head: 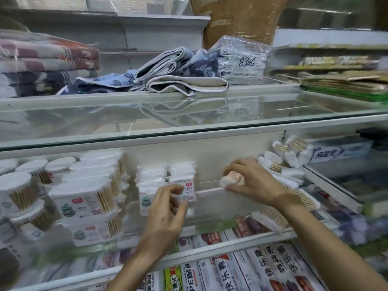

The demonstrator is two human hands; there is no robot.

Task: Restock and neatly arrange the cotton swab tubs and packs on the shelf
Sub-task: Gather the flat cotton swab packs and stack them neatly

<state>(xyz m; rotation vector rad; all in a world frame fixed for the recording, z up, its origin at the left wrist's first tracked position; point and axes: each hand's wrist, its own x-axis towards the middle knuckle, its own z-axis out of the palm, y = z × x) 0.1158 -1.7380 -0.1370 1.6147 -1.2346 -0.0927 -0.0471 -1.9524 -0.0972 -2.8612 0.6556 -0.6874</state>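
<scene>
On the glass shelf in the middle of the frame, two standing packs of cotton swabs are side by side against the back wall. The left hand is at the lower corner of the right one, with fingers bent and close together. They touch the pack, but because of the blur I cannot tell if they pinch it. The right hand, right of centre, holds a small pack with a pinkish wrap between thumb and curled fingers, just above the shelf. Loose packs lie in a heap behind this hand. At the left are round tubs and stacked rectangular tubs whose labels are too blurred to read. On the upper shelf lie folded towels and a clear bag marked "8306". At the bottom, long boxes show Chinese writing, and one shows the letters "PE".
</scene>
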